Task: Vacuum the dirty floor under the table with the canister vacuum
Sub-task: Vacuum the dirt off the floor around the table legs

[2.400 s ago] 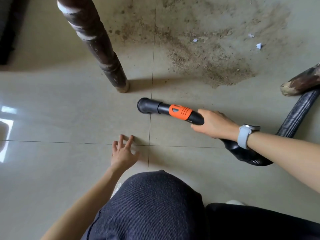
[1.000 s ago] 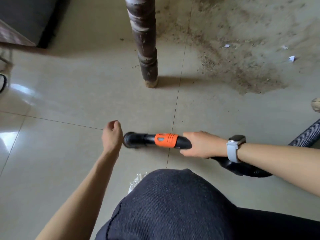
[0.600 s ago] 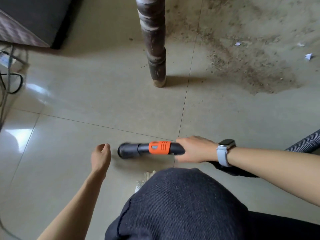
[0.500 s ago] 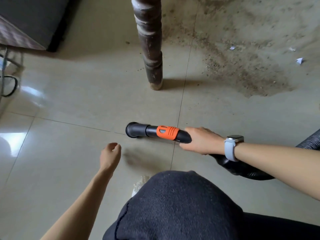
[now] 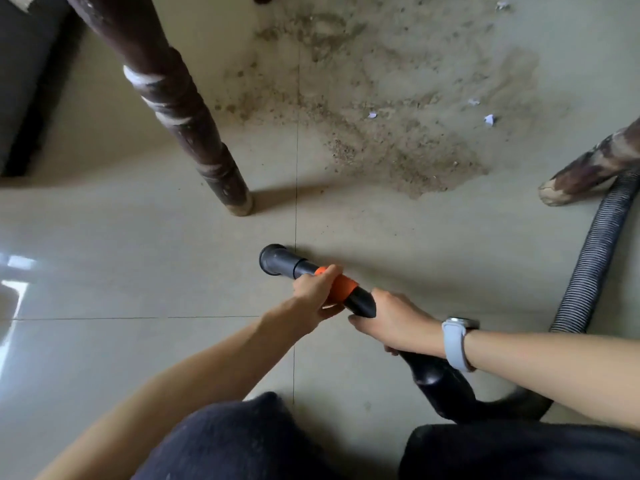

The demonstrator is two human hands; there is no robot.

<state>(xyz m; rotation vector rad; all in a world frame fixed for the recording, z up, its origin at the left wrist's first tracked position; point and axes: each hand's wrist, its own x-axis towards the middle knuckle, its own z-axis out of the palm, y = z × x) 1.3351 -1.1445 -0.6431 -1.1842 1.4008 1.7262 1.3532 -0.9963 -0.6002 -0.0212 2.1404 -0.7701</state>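
At the bottom of the frame sit the person's knees [image 5: 242, 441] in dark fabric. Just above them, right of centre, the right hand [image 5: 398, 323] wraps its curled fingers around the black curved handle of the vacuum wand [image 5: 360, 301], a pale watch [image 5: 455, 342] on its wrist. The handle bends down and right under the forearm and joins a ribbed grey hose [image 5: 588, 258] that climbs the right edge of the frame. Just left of the right hand, the left hand [image 5: 317, 289] grips the wand's orange collar [image 5: 343, 287], fingers curled over the top and thumb beneath. The wand's black round nozzle [image 5: 273, 260] points to the left at frame centre, low over the beige tiled floor [image 5: 138, 271] and beside a grout line. Farther up, a dark turned table leg [image 5: 180, 105] stands at upper left, and a 2nd leg [image 5: 588, 171] enters at the right edge. Between them, in the upper middle, spreads a patch of brown dirt [image 5: 398, 109] with a few white paper scraps [image 5: 489, 120], well apart from the nozzle.
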